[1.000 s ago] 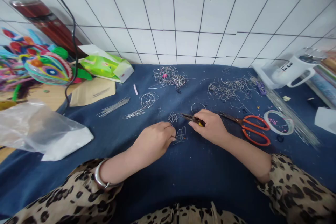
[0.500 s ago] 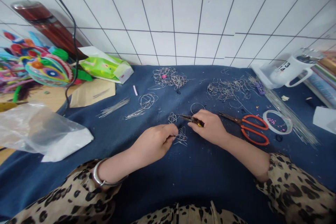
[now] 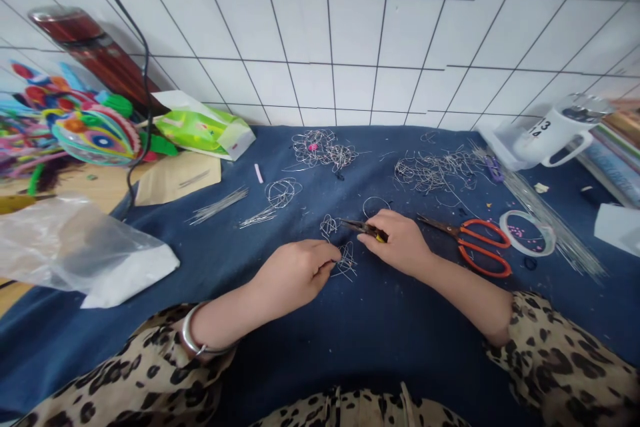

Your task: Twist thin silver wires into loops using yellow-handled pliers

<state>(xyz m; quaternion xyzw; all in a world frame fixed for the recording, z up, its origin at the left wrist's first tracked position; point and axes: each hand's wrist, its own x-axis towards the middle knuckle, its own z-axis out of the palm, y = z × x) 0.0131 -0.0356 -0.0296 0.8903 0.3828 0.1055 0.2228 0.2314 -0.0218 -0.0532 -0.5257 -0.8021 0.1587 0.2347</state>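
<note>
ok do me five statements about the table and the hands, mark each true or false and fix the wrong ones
1. The right hand holds the pliers. True.
2. The left hand grips the scissors. False: its fingertips are on some bent wire, and the scissors lie on the cloth.
3. The bracelet is on the left wrist. True.
4. The scissors have blue handles. False: the handles are orange-red.
5. The mug is toward the right end of the table and the flask toward the left. True.
</note>
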